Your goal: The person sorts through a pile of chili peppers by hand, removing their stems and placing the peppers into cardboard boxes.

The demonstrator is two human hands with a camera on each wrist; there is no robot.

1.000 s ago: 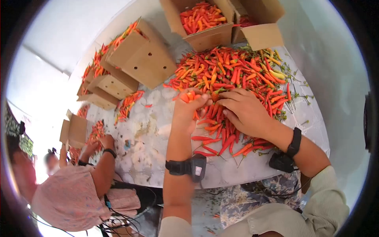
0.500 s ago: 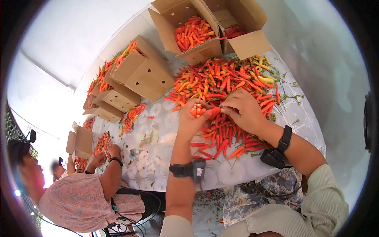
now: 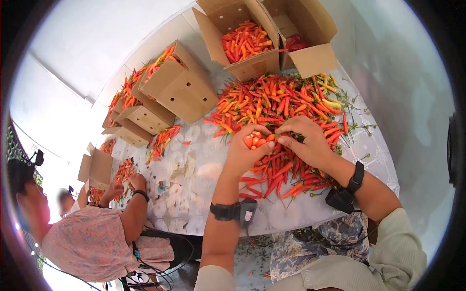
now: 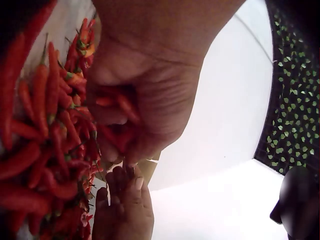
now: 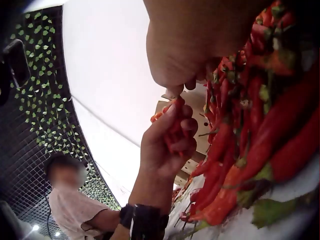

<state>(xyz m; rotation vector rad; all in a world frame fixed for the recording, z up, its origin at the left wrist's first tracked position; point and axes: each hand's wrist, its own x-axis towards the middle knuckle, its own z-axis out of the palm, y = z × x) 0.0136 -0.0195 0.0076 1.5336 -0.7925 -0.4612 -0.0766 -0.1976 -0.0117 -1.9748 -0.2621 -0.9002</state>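
Observation:
My left hand (image 3: 241, 156) curls round several red-orange chili peppers (image 3: 253, 141), their pale stemless ends facing up. Between its thumb and fingers one more chili (image 3: 271, 138) points toward my right hand (image 3: 309, 143), whose thumb and forefinger pinch its stem end. The right wrist view shows this chili (image 5: 177, 101) at the fingertips, with other chilies (image 5: 175, 137) inside the left palm. Both hands are above the near part of a large heap of red and orange chilies (image 3: 286, 104), many with green stems.
Cardboard boxes of chilies stand behind the heap, one box (image 3: 255, 65) near a second box (image 3: 315, 60), with more boxes (image 3: 182, 94) at the left. Loose green stems (image 3: 361, 127) lie right of the heap. Another person (image 3: 87, 237) works at the table's left side.
The green-stemmed chili between my hands a second ago is no longer there; a different chili is now at the fingertips. Both hands have moved slightly down and right in the head view.

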